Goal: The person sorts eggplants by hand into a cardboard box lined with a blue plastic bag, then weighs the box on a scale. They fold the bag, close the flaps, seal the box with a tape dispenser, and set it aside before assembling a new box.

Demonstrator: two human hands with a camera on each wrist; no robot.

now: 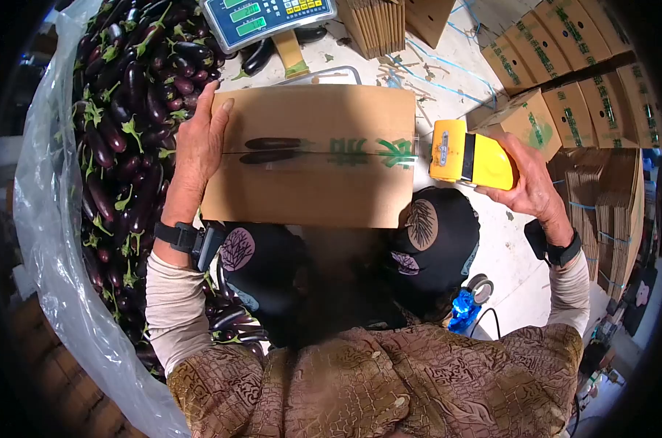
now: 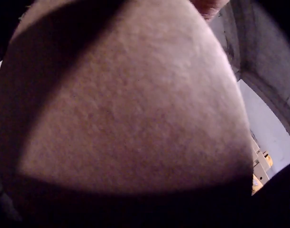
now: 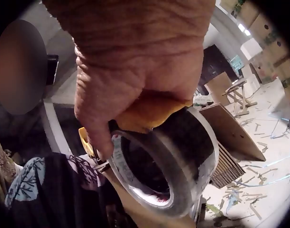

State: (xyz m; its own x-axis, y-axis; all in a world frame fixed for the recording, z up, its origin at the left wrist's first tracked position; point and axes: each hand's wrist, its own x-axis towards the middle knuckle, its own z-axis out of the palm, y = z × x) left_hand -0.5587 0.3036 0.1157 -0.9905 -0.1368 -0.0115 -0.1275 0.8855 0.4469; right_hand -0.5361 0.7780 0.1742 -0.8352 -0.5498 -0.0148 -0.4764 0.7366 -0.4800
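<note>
A closed cardboard box (image 1: 309, 197), with eggplants and green characters printed on top, lies before me between my knees in the head view. My left hand (image 1: 202, 142) holds its left end, thumb over the top edge and the other fingers along the side. My right hand (image 1: 524, 179) grips a yellow tape dispenser (image 1: 491, 162) just off the box's right end. A wide roll of clear tape (image 3: 202, 147) shows under that hand in the right wrist view. Clear tape (image 1: 413, 150) lies at the right end of the box's middle seam. Bare skin fills most of the left wrist view.
Eggplants (image 1: 137, 80) are heaped at left beside a clear plastic sheet (image 1: 54, 219). A digital scale display (image 1: 269, 18) stands behind the box. Printed boxes (image 1: 543, 47) and flattened cardboard (image 1: 601, 212) stack up at right. A tape roll (image 1: 480, 289) sits by my right knee.
</note>
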